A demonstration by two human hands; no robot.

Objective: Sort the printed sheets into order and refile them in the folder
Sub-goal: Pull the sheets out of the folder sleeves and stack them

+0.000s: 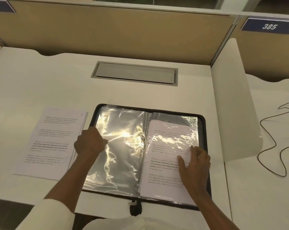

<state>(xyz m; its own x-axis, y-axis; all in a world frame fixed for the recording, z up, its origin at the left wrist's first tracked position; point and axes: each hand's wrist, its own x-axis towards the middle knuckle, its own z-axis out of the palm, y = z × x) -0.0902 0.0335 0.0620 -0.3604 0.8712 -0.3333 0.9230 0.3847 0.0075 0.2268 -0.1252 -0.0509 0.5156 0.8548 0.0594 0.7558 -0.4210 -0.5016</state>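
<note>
Head view: folder [205, 123] lies open, spine running near to far. On its right page, right hand [195, 163] rests flat, fingers spread, on a sheet [163, 180] filed there. On its left page, left hand [89, 143] sits knuckles-up on an empty pocket [120, 155], fingers curled under; a pinch cannot be confirmed. Stack [49, 143] lies just left of the folder, long axis parallel to the spine, beside the left hand, judged the nearer for the next pick

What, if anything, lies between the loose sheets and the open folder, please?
Nothing visible lies between them: the loose sheets sit just left of the folder. Only the left hand rests on its left sleeve.
</note>
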